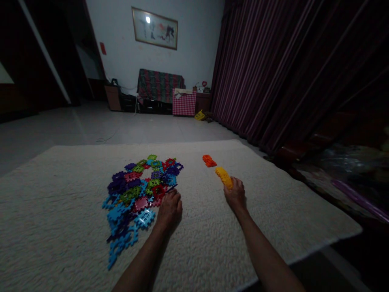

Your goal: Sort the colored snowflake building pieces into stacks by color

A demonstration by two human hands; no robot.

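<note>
A heap of interlocking plastic tiles (141, 203) in blue, purple, green and red lies on the pale mat. At the heap's right edge is my left hand (170, 209), fingers closed; a dark purple tile (172, 187), seen edge-on, sticks out at its fingertips. My right hand (236, 192) grips the near end of a row of yellow tiles (224, 177), which lean against one another. Just beyond that row, a short stack of orange tiles (209, 160) rests on the mat. My fingers partly hide the yellow tiles' near end.
The quilted mat (194, 251) covers the floor in front of me. Purple curtains (243, 73) hang along the right, above plastic-wrapped items (340, 166). By the far wall stand a cloth-draped object (159, 85), a checked cloth (184, 103) and a yellow bag (199, 115).
</note>
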